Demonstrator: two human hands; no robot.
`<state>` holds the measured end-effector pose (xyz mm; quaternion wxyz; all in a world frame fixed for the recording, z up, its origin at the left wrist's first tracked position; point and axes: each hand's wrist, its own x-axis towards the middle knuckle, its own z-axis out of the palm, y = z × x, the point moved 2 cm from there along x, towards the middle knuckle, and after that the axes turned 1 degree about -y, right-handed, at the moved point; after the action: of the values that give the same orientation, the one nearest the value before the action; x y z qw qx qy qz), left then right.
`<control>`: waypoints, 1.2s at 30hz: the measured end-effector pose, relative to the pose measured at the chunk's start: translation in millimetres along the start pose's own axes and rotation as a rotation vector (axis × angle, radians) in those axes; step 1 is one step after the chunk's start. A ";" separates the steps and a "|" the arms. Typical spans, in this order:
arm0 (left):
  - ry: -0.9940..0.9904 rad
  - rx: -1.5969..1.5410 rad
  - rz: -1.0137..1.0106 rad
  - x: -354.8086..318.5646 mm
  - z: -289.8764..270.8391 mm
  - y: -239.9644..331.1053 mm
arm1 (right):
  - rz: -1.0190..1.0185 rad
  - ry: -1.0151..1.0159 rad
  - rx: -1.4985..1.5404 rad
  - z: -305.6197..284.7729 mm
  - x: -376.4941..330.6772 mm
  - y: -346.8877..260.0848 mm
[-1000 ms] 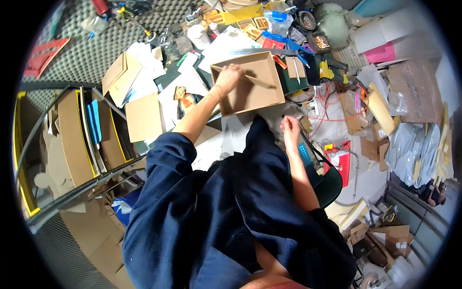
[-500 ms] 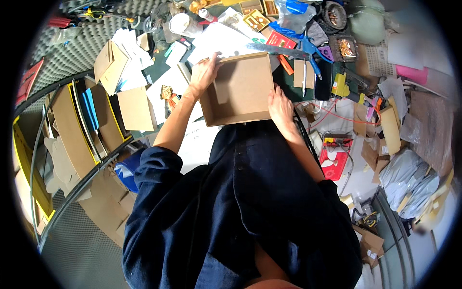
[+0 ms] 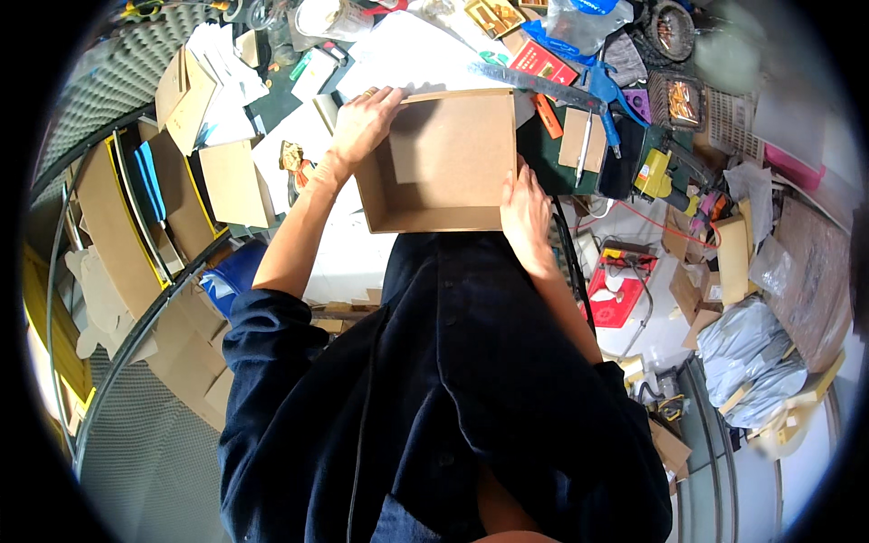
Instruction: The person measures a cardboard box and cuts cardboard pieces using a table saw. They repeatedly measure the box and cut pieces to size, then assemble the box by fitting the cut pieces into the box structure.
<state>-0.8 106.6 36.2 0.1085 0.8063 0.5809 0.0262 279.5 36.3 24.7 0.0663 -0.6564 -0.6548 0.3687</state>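
Note:
A shallow open cardboard box [image 3: 457,149] lies at the near edge of the worktable, its hollow side facing up and a shadow across its left part. My left hand [image 3: 367,127] is closed on its far left corner, with fingertips over the far rim. Along the right wall, near the front corner, my right hand [image 3: 527,208] presses with its fingers together; the thumb is hidden. A steel ruler [image 3: 543,88] lies just beyond the box. White paper sheets [image 3: 403,54] lie behind it, and a small printed figure cutout [image 3: 294,163] is left of my left wrist.
To the right are an orange cutter [image 3: 547,116], a silver pen [image 3: 585,149], a blue clamp tool [image 3: 608,95] and a yellow-green tool [image 3: 654,172]. Cardboard sheets [image 3: 136,204] stand in a rack at left. A red tray [image 3: 620,285] sits lower right.
The view has shifted a little. The box sits slightly further left and squarer to me. Both hands keep their places on it.

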 end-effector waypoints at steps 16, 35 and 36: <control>-0.007 -0.071 0.032 -2.0 5.9 -16.1 | 0.003 -0.012 -0.054 6.5 -0.9 7.0; 0.210 -0.090 -0.379 -72.0 -176.7 67.4 | -0.329 0.173 -0.149 -165.9 -46.7 -78.7; 0.195 -0.096 -0.409 -75.8 -177.0 68.6 | -0.334 0.176 -0.154 -169.4 -47.2 -83.9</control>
<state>8.8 40.0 229.3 0.0930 0.6592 0.7382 0.1088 314.4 71.7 213.2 0.1332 -0.5715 -0.7725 0.2426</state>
